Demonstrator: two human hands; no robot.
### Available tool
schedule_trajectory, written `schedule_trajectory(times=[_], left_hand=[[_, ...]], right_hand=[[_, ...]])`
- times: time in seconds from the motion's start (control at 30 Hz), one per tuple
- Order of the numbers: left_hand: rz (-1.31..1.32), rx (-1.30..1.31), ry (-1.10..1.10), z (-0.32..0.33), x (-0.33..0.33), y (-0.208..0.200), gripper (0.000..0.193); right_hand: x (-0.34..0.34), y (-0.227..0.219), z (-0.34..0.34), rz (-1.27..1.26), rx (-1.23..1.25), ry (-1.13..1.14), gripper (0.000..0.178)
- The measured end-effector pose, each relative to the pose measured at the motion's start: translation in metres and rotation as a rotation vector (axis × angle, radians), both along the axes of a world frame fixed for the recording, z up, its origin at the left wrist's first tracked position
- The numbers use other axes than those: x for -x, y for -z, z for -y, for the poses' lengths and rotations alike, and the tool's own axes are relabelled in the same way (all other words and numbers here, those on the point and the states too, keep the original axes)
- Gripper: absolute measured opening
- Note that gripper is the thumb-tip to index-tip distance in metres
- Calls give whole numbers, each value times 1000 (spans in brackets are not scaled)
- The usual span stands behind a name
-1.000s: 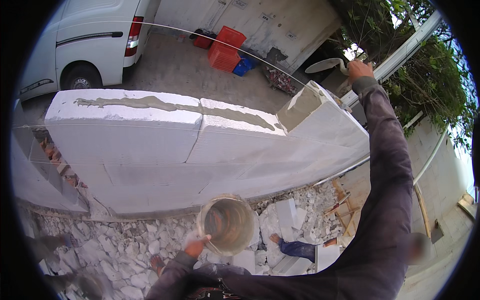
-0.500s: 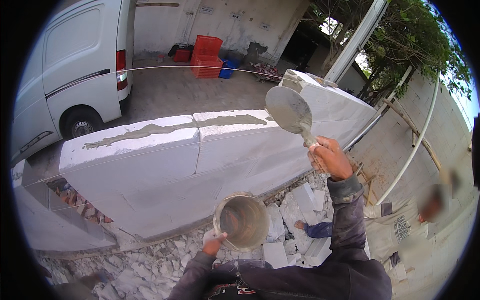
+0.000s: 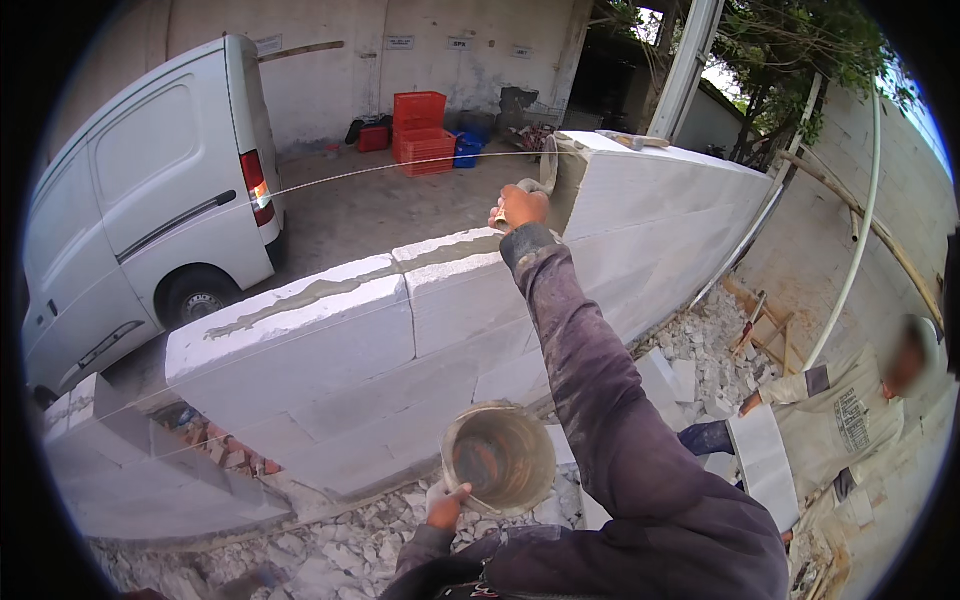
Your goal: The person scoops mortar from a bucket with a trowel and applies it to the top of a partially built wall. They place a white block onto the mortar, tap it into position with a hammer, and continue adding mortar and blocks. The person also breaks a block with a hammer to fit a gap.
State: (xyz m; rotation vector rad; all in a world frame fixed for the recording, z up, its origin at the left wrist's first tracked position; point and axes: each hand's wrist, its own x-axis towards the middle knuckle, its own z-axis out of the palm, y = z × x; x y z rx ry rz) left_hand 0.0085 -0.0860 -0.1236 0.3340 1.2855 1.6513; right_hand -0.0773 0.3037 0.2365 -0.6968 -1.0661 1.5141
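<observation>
My right hand (image 3: 522, 205) is closed round the handle of a round-bladed trowel (image 3: 549, 165). Its blade, seen nearly edge-on, is at the mortar-grey end face (image 3: 568, 192) of the raised white block at the wall's right part. Whether it touches that face I cannot tell. Below my right forearm, my left hand (image 3: 447, 505) grips the rim of a mortar-stained bucket (image 3: 500, 455), tilted so that its inside shows, with residue at the bottom. Along the top of the lower white blocks (image 3: 290, 345) runs a rough strip of grey mortar (image 3: 310, 290).
A taut string (image 3: 390, 172) crosses above the wall. At right a co-worker (image 3: 850, 415) holds a white block (image 3: 762, 465). Rubble (image 3: 330, 550) covers the ground at the wall's foot. Beyond stand a white van (image 3: 150, 190) and red crates (image 3: 422, 150). A tool (image 3: 640, 140) lies on the raised block.
My right hand has reached forward and left, bringing the trowel from raised in the air to the raised block's end. My left hand keeps the bucket. The co-worker's white block has come into view.
</observation>
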Motion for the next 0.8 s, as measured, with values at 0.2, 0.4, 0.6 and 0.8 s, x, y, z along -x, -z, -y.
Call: schedule_trajectory(times=[0.2, 0.4, 0.6, 0.8], left_hand=[[26, 115, -71, 12, -3, -1, 26], [56, 79, -175, 13, -10, -3, 27], [-9, 70, -4, -21, -12, -15, 26], [80, -162, 113, -50, -11, -55, 32]], right_hand=[[44, -14, -65, 11, 60, 90, 10], [86, -45, -92, 198, 45, 73, 6], [-69, -7, 23, 202, -287, -665, 24], [-294, 18, 164, 817, -294, -575, 25]])
